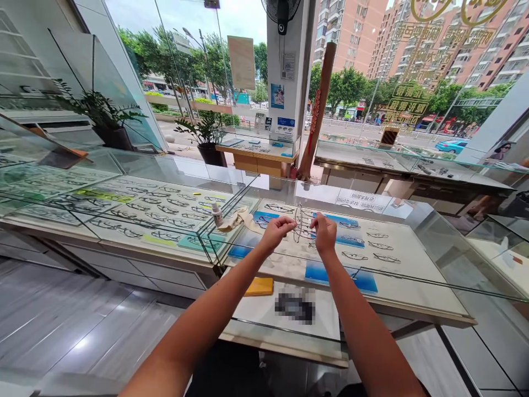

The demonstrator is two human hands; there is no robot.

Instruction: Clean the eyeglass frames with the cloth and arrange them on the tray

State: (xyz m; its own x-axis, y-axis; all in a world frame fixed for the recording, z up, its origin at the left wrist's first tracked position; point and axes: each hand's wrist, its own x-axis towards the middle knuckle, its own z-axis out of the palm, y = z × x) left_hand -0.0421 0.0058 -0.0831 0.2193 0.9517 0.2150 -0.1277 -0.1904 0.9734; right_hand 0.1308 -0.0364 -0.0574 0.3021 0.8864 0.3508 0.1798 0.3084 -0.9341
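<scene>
A pair of thin-framed eyeglasses (298, 225) is held up between my two hands above the glass display case (264, 193). My left hand (279, 230) pinches one side of the frame with thumb and fingertips. Opposite it, my right hand (325, 232) is closed at the other side of the eyeglasses, its fingertips partly hidden. Left of my hands, a crumpled beige cloth (242, 219) lies on the glass beside a small white bottle (217, 214). Rows of glasses, such as one frame (386, 257), lie beneath the glass, some on blue cards (363, 280).
On the lower shelf near my body lie a yellow case (260, 286) and a blurred-out dark object (295, 306). Another glasses case (136, 215) adjoins on the left. Potted plants (204, 129), a wooden post (318, 110) and further counters (359, 160) stand by the windows.
</scene>
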